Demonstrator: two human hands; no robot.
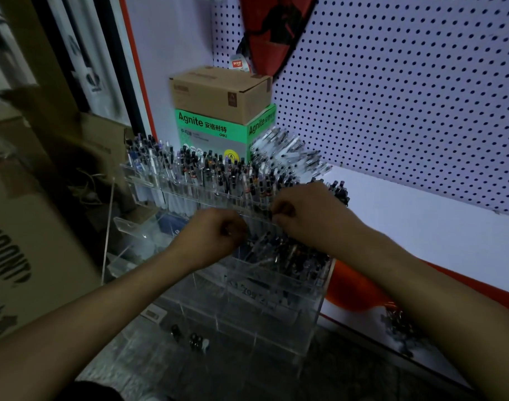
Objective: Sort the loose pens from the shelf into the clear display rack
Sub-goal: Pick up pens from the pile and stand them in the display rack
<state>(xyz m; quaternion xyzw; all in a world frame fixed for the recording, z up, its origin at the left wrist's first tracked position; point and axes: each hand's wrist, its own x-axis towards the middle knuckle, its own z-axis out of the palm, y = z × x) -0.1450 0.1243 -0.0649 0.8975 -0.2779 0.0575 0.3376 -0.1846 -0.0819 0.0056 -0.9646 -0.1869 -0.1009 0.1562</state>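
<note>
The clear display rack (279, 302) stands in tiers at the left end of the white shelf (415, 224). Its top row (189, 175) is packed with upright pens, and a lower compartment (288, 256) holds several dark pens. A pile of loose pens (288, 153) lies on the shelf behind the rack. My left hand (212, 237) hovers over the middle tier, fingers curled, pinching a pen's top. My right hand (311, 211) is beside it to the right, its fingertips pinching a dark pen at the tier's edge. Both pens are mostly hidden by my fingers.
A brown carton (218, 92) sits on a green Agnite box (209, 131) behind the rack. A pegboard wall (406, 105) backs the shelf. Cardboard boxes (24, 256) stand at the left. A few small dark items (195, 340) lie on the floor below.
</note>
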